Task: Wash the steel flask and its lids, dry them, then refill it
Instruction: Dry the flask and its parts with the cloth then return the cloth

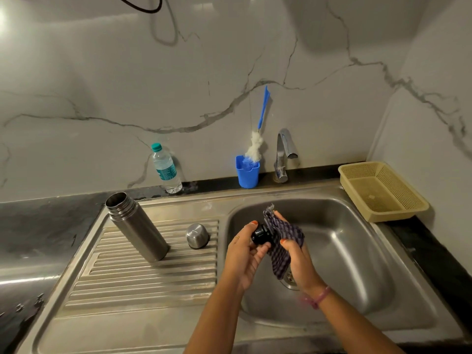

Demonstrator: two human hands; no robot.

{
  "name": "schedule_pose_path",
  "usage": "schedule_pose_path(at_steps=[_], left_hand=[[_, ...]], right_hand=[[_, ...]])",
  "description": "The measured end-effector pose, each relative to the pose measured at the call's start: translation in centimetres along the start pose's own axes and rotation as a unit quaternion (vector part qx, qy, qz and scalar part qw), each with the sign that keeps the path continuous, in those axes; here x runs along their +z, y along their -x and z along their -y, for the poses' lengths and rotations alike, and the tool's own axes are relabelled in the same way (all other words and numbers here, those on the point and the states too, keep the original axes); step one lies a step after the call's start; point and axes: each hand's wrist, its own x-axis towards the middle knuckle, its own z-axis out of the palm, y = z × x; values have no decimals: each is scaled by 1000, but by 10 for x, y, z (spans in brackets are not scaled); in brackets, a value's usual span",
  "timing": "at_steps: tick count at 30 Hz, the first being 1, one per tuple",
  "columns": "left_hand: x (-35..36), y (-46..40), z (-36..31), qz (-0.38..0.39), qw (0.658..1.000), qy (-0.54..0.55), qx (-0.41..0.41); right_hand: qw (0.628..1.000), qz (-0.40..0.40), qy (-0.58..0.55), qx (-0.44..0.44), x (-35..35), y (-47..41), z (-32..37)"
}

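Over the sink bowl (pixel 357 251): both forearms reach in from the lower edge, hands meeting.
Left hand (pixel 245 254): palm turned up, thumb and curled fingers gripping the black inner lid (pixel 260 235).
Right hand (pixel 296 259): fingers wrapped in the checked cloth (pixel 281 241), pressing it against the lid.
Steel flask (pixel 136 226): upright and uncapped on the drainboard (pixel 143 277).
Steel cap (pixel 197 235): mouth-down just beside the bowl.

It was a home kitchen: a stainless steel sink (pixel 332 251) with a ribbed draining board (pixel 153 272) was set into a black stone tabletop (pixel 38 226), a chrome tap (pixel 283 154) behind it, white marble-patterned wall tiles (pixel 102 85) above.
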Motion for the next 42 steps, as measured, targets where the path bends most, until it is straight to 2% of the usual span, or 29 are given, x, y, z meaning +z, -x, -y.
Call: schedule_pose_path(at_steps=[3,6,9,11,13,15,17,19,22,23,24,25,27,29,31,33,34,37,39,42], left_hand=[[2,0,2,7,1000,-1,-1],[3,-2,-3,7,1000,9,12],[3,-1,-7,6,1000,11,11],[3,1,-6,14,1000,4,-8],[4,4,-3,29,999,-20,-28],[4,6,-1,32,998,-46,-30],[4,5,0,30,999,-40,-14],[2,2,-1,26,1000,-6,8],[2,1,-3,28,999,2,31],[2,1,-3,31,999,-4,35],[3,2,-4,36,999,-10,37],[4,4,-3,39,999,-10,34],[5,6,-1,36,999,4,23],[5,6,0,33,999,14,27],[7,4,-1,31,999,11,43],[8,3,-3,25,998,1,56],[8,3,-4,26,998,-1,59],[8,6,-4,43,997,6,60],[8,6,-6,47,997,5,64],[7,2,-9,47,997,0,68]], right_hand=[[999,28,43,-5,1,-11,13],[987,78,128,-57,3,-12,22],[975,93,174,-98,0,-5,13],[988,58,115,-83,-1,0,6],[999,2,27,-31,1,-1,10],[1000,-5,10,8,-1,-9,17],[996,27,80,6,-2,-15,30],[982,68,173,-37,-1,-14,38],[919,123,339,-159,-2,-9,36],[905,135,360,-183,-4,-8,33],[906,141,352,-186,-4,-7,30],[925,132,315,-168,-5,-7,27],[971,72,210,-87,-2,-6,27],[985,36,165,-33,4,-7,27],[977,54,201,-55,11,-5,30],[945,96,287,-121,12,-6,28],[941,108,293,-129,9,-7,26],[978,57,193,-56,7,-7,26],[985,21,171,-21,6,-6,28],[964,67,246,-79,13,0,33]])
